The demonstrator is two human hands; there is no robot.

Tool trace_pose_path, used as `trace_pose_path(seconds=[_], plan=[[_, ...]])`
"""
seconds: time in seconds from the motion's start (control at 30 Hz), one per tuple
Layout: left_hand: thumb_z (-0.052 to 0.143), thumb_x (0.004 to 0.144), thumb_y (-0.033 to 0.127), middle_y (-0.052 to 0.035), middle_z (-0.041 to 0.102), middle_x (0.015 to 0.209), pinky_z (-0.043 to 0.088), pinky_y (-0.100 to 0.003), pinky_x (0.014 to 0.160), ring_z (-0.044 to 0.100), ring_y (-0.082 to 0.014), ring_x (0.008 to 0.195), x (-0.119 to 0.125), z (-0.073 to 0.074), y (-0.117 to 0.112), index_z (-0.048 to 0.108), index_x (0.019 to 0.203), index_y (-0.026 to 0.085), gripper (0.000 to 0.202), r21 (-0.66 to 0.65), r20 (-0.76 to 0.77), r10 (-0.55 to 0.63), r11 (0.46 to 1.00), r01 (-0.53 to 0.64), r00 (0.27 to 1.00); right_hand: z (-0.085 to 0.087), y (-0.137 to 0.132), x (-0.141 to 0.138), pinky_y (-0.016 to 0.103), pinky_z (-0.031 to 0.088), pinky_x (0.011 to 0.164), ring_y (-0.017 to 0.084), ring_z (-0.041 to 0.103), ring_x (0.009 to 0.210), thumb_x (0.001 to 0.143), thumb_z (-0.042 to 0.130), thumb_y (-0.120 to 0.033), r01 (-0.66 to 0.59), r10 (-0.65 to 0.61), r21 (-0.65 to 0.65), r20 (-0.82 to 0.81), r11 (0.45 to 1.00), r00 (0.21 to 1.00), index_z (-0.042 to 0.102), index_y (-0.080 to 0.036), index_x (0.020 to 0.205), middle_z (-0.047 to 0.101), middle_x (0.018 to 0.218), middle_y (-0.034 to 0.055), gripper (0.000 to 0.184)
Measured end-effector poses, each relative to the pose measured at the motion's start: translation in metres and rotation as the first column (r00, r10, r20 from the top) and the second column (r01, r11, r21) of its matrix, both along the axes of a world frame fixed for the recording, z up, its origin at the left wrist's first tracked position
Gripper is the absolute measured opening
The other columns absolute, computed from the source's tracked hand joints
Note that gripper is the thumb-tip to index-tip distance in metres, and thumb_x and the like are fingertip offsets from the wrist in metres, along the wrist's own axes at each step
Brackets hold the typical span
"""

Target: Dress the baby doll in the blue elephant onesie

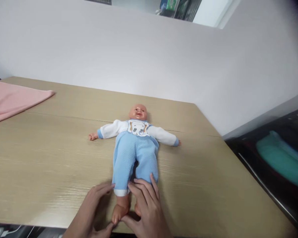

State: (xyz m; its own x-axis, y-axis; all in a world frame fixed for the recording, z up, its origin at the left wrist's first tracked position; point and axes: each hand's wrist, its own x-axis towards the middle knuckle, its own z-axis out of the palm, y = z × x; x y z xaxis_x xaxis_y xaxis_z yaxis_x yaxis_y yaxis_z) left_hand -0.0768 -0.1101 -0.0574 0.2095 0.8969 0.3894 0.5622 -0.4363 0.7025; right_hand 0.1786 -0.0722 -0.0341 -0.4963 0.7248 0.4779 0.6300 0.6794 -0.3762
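Observation:
A baby doll (138, 143) lies face up on the table, its arms spread and its head toward the wall. It wears a white top with an animal-face bib and light blue trousers with white cuffs. Around its left-side leg curves my left hand (90, 208), fingertips at the trouser cuff and thumb beside the bare foot (120, 210). My right hand (147, 206) rests over the other lower leg, fingers spread, its thumb reaching toward the same foot. It partly covers the doll's second foot (137, 209). Neither hand is closed around the doll.
The wooden table (64, 148) reaches to a pale wall (101, 49). A pink cloth (13, 99) lies at its far left. Beyond the right edge, a blurred green item (283, 158) sits in a dark area. White cable parts (5, 231) show below the front edge.

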Motion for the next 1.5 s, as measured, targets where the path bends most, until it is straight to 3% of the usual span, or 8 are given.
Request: trace_pose_path(seconds=[0.1,0.27,0.4,0.53,0.83,1.1,1.3,1.5], plan=[[0.079,0.088,0.025,-0.013,0.075,0.146,0.072,-0.05,0.102,0.077,-0.0366,0.129,-0.004,0.002,-0.001,0.052,0.163,0.032,0.08,0.05,-0.073,0.003,0.999,0.001,0.997,-0.003,-0.008,-0.001,0.066,0.034,0.142,0.039,0.075,0.133,0.083,0.102,-0.055,0.063,-0.063,0.013,-0.019,0.998,0.998,0.059,-0.024,0.155,0.081,0.13,0.0103,0.089],[0.085,0.092,0.039,-0.0189,0.061,0.164,0.063,-0.049,0.113,0.065,-0.0385,0.146,0.0,0.0,-0.009,0.052,0.166,0.025,0.082,0.168,-0.23,0.118,0.983,-0.08,0.966,-0.012,-0.026,0.027,0.072,0.055,0.124,0.05,0.057,0.156,0.08,0.102,-0.047,0.259,-0.261,-0.039,-0.075,0.965,0.962,0.045,-0.024,0.169,0.052,0.173,0.0225,0.108],[0.082,0.1,0.043,-0.0134,0.066,0.166,0.05,-0.047,0.126,0.061,-0.0348,0.15,0.02,0.019,0.0,0.048,0.173,0.023,0.082,0.256,-0.41,0.01,0.961,0.105,0.912,-0.034,-0.04,0.053,0.074,0.061,0.117,0.052,0.061,0.152,0.079,0.099,-0.045,0.378,-0.392,-0.164,-0.068,0.911,0.917,0.025,-0.026,0.18,0.056,0.171,0.021,0.126],[0.084,0.099,0.055,-0.0133,0.066,0.167,0.04,-0.051,0.133,0.061,-0.0365,0.15,0.047,0.038,0.024,0.039,0.177,0.018,0.097,0.202,-0.452,-0.084,0.96,0.194,0.888,-0.052,-0.047,0.054,0.088,0.05,0.121,0.057,0.059,0.153,0.079,0.094,-0.038,0.376,-0.394,-0.184,-0.075,0.908,0.916,0.029,-0.027,0.178,0.063,0.166,0.0198,0.119],[0.088,0.098,0.034,-0.0095,0.078,0.143,0.05,-0.054,0.124,0.071,-0.0355,0.133,0.059,0.038,0.033,0.056,0.155,0.026,0.066,0.127,-0.359,-0.106,0.979,0.162,0.927,-0.05,-0.042,0.042,0.071,0.066,0.107,0.049,0.073,0.135,0.076,0.092,-0.022,0.412,-0.439,-0.171,-0.179,0.895,0.88,0.061,-0.033,0.137,0.083,0.126,0.0084,0.07],[0.084,0.1,0.04,-0.0112,0.078,0.139,0.063,-0.051,0.11,0.073,-0.036,0.129,0.046,0.04,0.032,0.06,0.148,0.029,0.055,0.183,-0.308,-0.109,0.968,0.172,0.945,-0.034,-0.038,0.078,0.069,0.068,0.107,0.05,0.07,0.14,0.071,0.1,-0.035,0.265,-0.296,-0.223,-0.119,0.938,0.948,0.04,-0.03,0.169,0.067,0.158,0.0176,0.114],[0.075,0.107,0.038,-0.0097,0.071,0.15,0.061,-0.049,0.11,0.067,-0.0344,0.136,0.042,0.082,0.062,0.065,0.141,0.033,0.035,0.111,-0.253,-0.13,0.981,0.162,0.959,-0.005,0.037,0.148,0.069,0.051,0.129,0.04,0.058,0.157,0.106,0.076,-0.047,0.339,-0.361,-0.215,-0.073,0.916,0.93,0.047,-0.035,0.164,0.06,0.166,0.0136,0.066],[0.074,0.108,0.04,-0.0151,0.068,0.15,0.049,-0.061,0.125,0.059,-0.0389,0.144,0.083,0.099,0.176,0.066,0.142,0.024,0.039,0.146,-0.286,-0.188,0.961,0.236,0.94,-0.005,0.172,0.177,0.07,0.036,0.136,0.046,0.043,0.167,0.1,0.078,-0.056,0.265,-0.264,-0.031,0.021,0.964,0.964,0.044,-0.02,0.17,0.048,0.177,0.0245,0.086]])
